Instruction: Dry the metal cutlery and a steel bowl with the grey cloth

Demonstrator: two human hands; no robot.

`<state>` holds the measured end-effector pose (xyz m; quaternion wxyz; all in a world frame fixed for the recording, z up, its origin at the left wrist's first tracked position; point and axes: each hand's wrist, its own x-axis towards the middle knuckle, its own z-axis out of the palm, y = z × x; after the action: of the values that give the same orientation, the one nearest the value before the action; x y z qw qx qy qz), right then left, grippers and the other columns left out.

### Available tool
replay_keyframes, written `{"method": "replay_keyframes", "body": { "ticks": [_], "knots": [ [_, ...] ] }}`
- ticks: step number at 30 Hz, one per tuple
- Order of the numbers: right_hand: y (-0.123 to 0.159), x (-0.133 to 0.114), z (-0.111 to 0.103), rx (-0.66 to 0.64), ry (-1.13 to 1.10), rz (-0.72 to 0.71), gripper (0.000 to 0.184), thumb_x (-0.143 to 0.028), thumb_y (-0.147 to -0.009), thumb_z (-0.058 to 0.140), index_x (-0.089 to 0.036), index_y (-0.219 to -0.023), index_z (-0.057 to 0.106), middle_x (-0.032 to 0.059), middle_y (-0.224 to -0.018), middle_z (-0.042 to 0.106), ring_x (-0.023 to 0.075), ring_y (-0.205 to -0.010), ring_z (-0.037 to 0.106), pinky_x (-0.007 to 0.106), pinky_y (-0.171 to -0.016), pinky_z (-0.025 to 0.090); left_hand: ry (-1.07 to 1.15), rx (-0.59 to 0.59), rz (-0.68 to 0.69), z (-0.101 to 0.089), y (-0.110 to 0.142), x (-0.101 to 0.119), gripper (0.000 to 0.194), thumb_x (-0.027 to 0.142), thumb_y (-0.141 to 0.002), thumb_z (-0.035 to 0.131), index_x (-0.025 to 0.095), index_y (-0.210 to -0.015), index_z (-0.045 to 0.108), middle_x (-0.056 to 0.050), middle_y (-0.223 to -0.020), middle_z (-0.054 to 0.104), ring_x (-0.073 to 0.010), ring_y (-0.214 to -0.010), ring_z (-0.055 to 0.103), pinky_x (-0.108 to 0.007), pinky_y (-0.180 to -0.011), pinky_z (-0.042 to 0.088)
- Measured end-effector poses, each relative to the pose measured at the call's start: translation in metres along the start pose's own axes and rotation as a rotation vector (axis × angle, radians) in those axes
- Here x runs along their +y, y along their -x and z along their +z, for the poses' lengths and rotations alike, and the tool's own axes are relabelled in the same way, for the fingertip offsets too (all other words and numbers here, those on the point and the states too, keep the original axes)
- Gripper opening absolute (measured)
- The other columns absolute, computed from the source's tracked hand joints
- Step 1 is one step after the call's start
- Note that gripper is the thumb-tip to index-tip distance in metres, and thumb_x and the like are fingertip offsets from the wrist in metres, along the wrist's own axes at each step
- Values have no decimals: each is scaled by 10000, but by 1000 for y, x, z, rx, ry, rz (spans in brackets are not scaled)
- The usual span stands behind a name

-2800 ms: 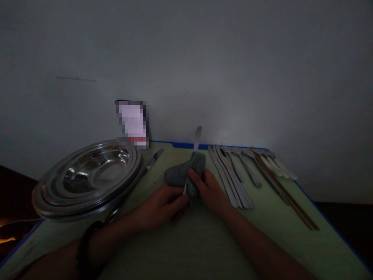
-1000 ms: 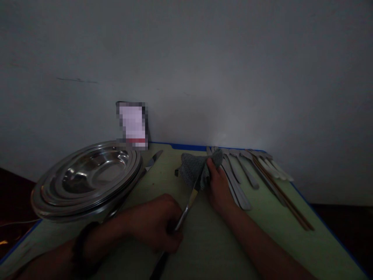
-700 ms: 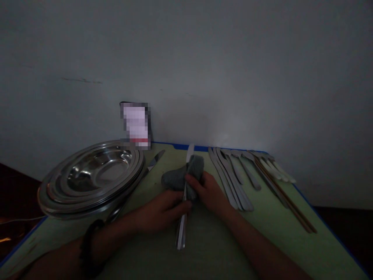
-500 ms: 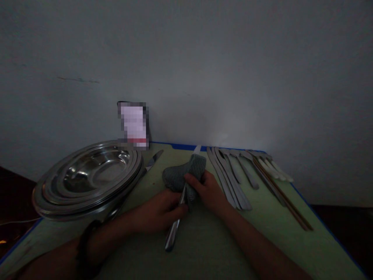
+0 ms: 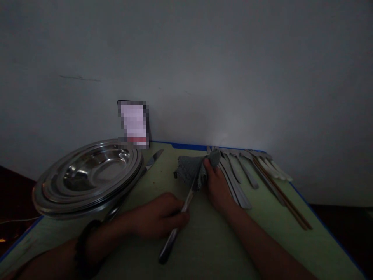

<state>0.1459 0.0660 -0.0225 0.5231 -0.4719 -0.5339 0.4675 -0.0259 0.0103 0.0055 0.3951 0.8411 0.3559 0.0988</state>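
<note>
My left hand [image 5: 164, 216] is closed on the handle of a table knife [image 5: 168, 245], which slants away from me. A grey cloth [image 5: 190, 169] is wrapped around the knife's upper part and hides its blade. With fingers closed, my right hand [image 5: 217, 184] grips the cloth at its right side, just in front of a row of knives [image 5: 237, 190]. The hand covers part of that row. Another knife [image 5: 154, 158] lies to the left, beside the stacked metal plates [image 5: 136, 177].
Spoons and forks [image 5: 247, 175], brown chopsticks [image 5: 287, 202] and white-handled cutlery [image 5: 275, 170] lie at the right of the green table [image 5: 210, 249]. A blurred screen device [image 5: 134, 122] leans against the wall [image 5: 233, 77] behind the plates.
My right hand and the cloth have moved up and right along the knife. The handle end has come nearer to me, and the blade tip no longer shows beyond the cloth.
</note>
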Motion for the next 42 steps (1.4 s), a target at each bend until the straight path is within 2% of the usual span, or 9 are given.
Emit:
{"method": "replay_keyframes", "body": {
  "ticks": [4, 7, 12, 17, 22, 26, 33, 37, 42],
  "knots": [
    [6, -3, 6, -174, 138, 9, 366, -515, -754, 553, -155, -730, 616, 29, -700, 627, 175, -687, 567, 283, -639, 432, 135, 90, -94, 2, -4, -1, 303, 365, -906, 329, 191, -711, 481, 48, -621, 445, -106, -598, 455, -184, -545, 390],
    [10, -6, 9, -237, 176, -8, 360, -517, -736, 575, -159, -740, 616, 33, -719, 638, 174, -681, 570, 277, -617, 432, 165, 135, -96, 3, -5, -2, 248, 337, -886, 352, 192, -719, 465, 47, -648, 442, -110, -620, 456, -194, -574, 394],
    [9, -6, 7, -63, -4, 82, 436, -578, -732, 540, -181, -878, 643, 68, -880, 684, 219, -881, 614, 309, -767, 461, 160, 55, -50, 4, -5, -2, 243, 324, -873, 368, 187, -693, 457, 45, -642, 448, -103, -590, 448, -196, -548, 377],
    [-1, -4, 5, 21, -215, 85, 577, -660, -789, 315, -214, -927, 655, 69, -961, 680, 219, -1086, 552, 355, -885, 437, 154, 82, -172, 4, -5, 1, 304, 374, -886, 341, 189, -669, 449, 47, -597, 441, -113, -584, 466, -206, -533, 368],
    [0, -5, 3, -77, -143, 57, 316, -483, -726, 572, -205, -851, 655, 51, -913, 685, 221, -955, 603, 348, -865, 440, 159, 92, -178, 3, -7, 2, 312, 376, -892, 330, 185, -676, 449, 50, -596, 427, -111, -576, 457, -209, -534, 367],
    [3, -3, 4, -146, -119, 50, 291, -415, -714, 630, -188, -895, 636, 42, -910, 687, 193, -869, 623, 309, -807, 455, 152, 101, -150, 2, -8, 1, 331, 366, -903, 314, 182, -657, 436, 55, -576, 387, -99, -532, 421, -200, -491, 342],
    [-4, 1, -2, 80, -281, 136, 366, -525, -779, 487, -230, -960, 606, 49, -1028, 659, 196, -949, 613, 328, -781, 484, -196, -51, 146, 6, -5, 5, 231, 247, -792, 521, 176, -576, 479, 52, -541, 447, -92, -509, 421, -228, -559, 358],
    [-5, -3, -1, 66, -365, 170, 322, -456, -718, 592, -228, -945, 579, 47, -959, 669, 184, -865, 637, 306, -727, 501, -182, -39, 99, 7, -5, 6, 268, 251, -842, 441, 176, -586, 464, 55, -534, 407, -85, -492, 418, -210, -527, 340],
    [-4, -2, 4, -22, -483, 222, 352, -389, -653, 682, -204, -934, 578, 39, -901, 690, 176, -790, 654, 289, -698, 507, -41, 27, -63, 6, -6, 5, 313, 318, -887, 359, 178, -617, 437, 56, -554, 376, -90, -508, 415, -196, -489, 328]
  ]
}}
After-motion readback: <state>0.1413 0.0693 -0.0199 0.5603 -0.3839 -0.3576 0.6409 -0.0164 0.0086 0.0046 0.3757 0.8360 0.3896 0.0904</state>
